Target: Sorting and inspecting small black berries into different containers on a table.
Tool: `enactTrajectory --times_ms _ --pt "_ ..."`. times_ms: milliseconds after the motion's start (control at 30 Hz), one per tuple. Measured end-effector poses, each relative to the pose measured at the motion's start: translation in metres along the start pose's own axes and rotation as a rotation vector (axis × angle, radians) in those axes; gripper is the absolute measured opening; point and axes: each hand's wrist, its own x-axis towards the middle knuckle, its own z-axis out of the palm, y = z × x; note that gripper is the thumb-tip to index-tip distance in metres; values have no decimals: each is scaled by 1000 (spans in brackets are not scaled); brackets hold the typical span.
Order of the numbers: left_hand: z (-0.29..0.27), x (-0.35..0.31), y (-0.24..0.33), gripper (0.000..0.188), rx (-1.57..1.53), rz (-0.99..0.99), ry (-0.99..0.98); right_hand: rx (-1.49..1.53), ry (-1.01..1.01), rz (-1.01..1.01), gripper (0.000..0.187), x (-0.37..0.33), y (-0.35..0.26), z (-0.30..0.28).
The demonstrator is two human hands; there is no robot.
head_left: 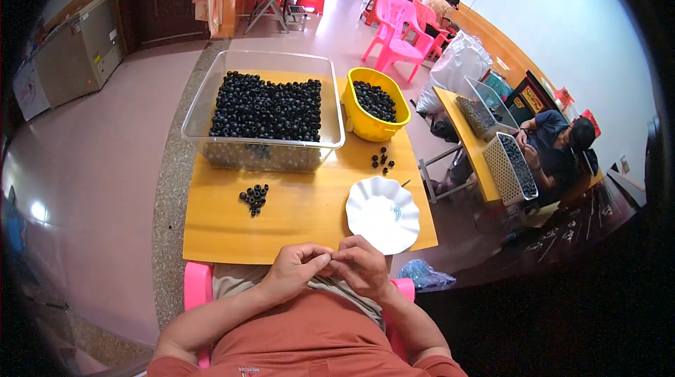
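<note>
My left hand point(298, 270) and my right hand point(361, 266) meet at the table's near edge, above my lap. Thumbs and fingertips are pinched together; whatever is between them is too small and covered to make out. Right of my hands, a white scalloped plate point(362, 216) holds some tiny pale bluish bits. A small pile of black beads point(254, 198) lies on the table ahead of my left hand. Several more loose beads point(383, 159) lie beyond the plate. A clear plastic bin point(330, 139) full of black beads stands at the back, beside a yellow tub point(358, 126) of similar beads.
The yellow table point(218, 226) ends just before my lap. At a second table point(460, 117) to the right, a person point(552, 139) works by a perforated basket point(500, 173). Pink chairs point(397, 32) stand farther off, and a blue plastic bag point(425, 275) lies low on the right.
</note>
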Motion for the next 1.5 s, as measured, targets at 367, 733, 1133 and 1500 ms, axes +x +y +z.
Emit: enactTrajectory --times_ms 367,733,1133,1500 --pt "3 0 10 13 107 64 23 412 -32 201 23 -11 10 4" --pt "21 14 38 14 774 528 33 876 41 399 16 -13 14 -5" --pt "28 26 52 13 560 248 -116 957 124 299 16 -14 17 -13" --pt "32 32 50 11 923 690 -91 857 170 298 10 -13 16 -18"
